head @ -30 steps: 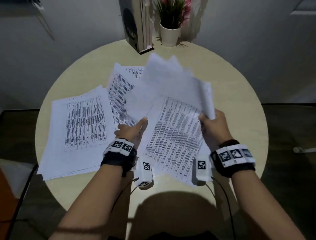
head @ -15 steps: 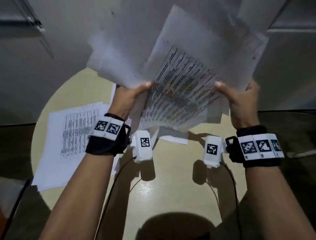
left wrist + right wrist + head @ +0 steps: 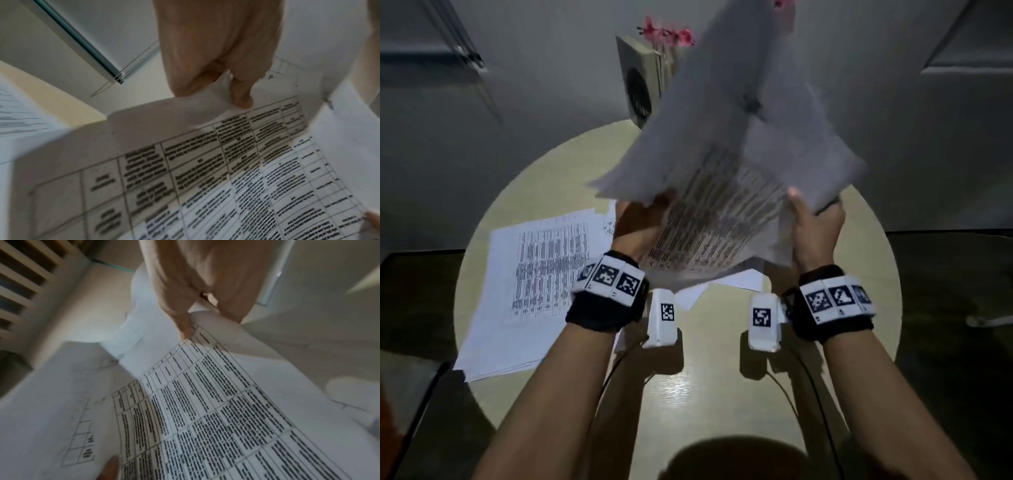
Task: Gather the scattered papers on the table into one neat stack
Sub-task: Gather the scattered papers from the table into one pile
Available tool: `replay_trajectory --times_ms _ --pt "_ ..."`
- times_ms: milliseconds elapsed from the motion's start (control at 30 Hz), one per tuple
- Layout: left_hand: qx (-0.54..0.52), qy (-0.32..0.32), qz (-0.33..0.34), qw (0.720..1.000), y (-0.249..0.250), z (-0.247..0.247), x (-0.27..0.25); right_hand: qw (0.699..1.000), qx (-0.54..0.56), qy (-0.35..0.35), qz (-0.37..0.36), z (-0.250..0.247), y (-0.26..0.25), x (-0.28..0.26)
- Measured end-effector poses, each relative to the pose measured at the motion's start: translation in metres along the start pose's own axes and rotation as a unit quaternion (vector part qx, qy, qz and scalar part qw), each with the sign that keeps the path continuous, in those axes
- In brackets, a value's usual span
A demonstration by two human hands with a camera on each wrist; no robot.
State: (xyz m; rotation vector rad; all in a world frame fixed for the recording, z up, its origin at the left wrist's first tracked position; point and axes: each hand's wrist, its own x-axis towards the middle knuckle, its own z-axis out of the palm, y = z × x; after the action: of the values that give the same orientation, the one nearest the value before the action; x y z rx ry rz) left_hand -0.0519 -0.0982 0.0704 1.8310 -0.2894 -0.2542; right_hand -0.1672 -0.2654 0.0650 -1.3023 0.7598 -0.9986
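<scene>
**Bundle lifted, one pile left behind**

On the left of the round table (image 3: pixel 493 219), a loose pile of printed sheets (image 3: pixel 541 274) lies flat, its edges fanned and uneven, just as it lay a second ago. A few white corners (image 3: pixel 726 282) also show on the tabletop beneath the raised papers.

The left hand (image 3: pixel 640 222) is clamped on the left edge of the lifted bundle (image 3: pixel 722 178), thumb on the printed face and fingers behind it (the left wrist view shows the thumb (image 3: pixel 240 95) pressing the sheet). A second ago this bundle lay spread on the table under both hands; half a second ago it was already off the surface, and now it is tilted up steeper, its top hiding most of the flowers (image 3: pixel 667 34) and the speaker (image 3: pixel 640 85) at the far edge.

The right hand (image 3: pixel 815 226) grips the bundle's right edge in the same way, thumb in front.

The sheets in the bundle are splayed and far from square, so the likely next step is to tap their lower edges on the table, then join them with the left pile. A loose inner sheet could slip out.
</scene>
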Motion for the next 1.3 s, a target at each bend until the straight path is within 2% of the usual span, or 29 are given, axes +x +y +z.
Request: replay_trajectory --times_ms 100,167,233,333,400,467,533,667,767,866,933,1066,1133,1233,1300 --pt "-0.044 0.023 -0.011 0.999 0.009 -0.009 0.008 0.997 -0.028 0.001 -0.071 0.006 -0.018 0.012" --pt "-0.065 0.013 -0.028 0.997 0.006 -0.011 0.008 0.995 -0.064 -0.004 -0.076 0.004 -0.014 0.016" --pt "-0.047 0.013 -0.097 0.994 -0.008 -0.01 0.009 0.994 -0.105 -0.013 -0.026 -0.001 0.004 0.016" --pt "0.026 -0.016 -0.2 0.979 -0.048 -0.006 0.009 0.983 -0.156 -0.028 0.088 -0.014 0.044 0.006" --pt "0.064 -0.05 -0.236 0.968 -0.074 -0.002 0.005 0.956 -0.262 -0.044 0.124 -0.024 0.07 -0.003" --pt "0.08 -0.07 -0.254 0.961 -0.095 0.002 0.0 0.916 -0.363 -0.092 0.143 -0.034 0.089 -0.014" --pt "0.1 -0.081 -0.277 0.952 -0.11 0.002 -0.003 0.886 -0.421 -0.108 0.159 -0.045 0.097 -0.021" --pt "0.146 -0.086 -0.313 0.935 -0.129 -0.003 -0.004 0.891 -0.409 -0.06 0.19 -0.062 0.107 -0.006" --pt "0.114 -0.079 -0.338 0.931 -0.133 -0.003 -0.002 0.9 -0.371 -0.038 0.227 -0.059 0.101 0.004" --pt "0.061 -0.04 -0.38 0.922 -0.139 0.003 0.001 0.876 -0.399 -0.067 0.263 -0.052 0.103 0.001" --pt "0.041 -0.025 -0.385 0.922 -0.141 0.007 -0.002 0.873 -0.398 -0.075 0.272 -0.046 0.107 -0.01" --pt "-0.023 0.024 -0.393 0.919 -0.147 0.015 -0.01 0.914 -0.243 -0.032 0.324 -0.044 0.12 -0.03" --pt "-0.021 0.034 -0.393 0.919 -0.148 0.014 -0.012 0.912 -0.211 -0.051 0.348 -0.049 0.125 -0.034" --pt "0.023 0.043 -0.387 0.921 -0.145 0.007 -0.008 0.9 -0.321 -0.096 0.281 -0.053 0.113 -0.023" --pt "0.05 0.009 -0.36 0.932 -0.145 0.001 -0.003 0.895 -0.381 -0.098 0.208 -0.049 0.099 -0.005"
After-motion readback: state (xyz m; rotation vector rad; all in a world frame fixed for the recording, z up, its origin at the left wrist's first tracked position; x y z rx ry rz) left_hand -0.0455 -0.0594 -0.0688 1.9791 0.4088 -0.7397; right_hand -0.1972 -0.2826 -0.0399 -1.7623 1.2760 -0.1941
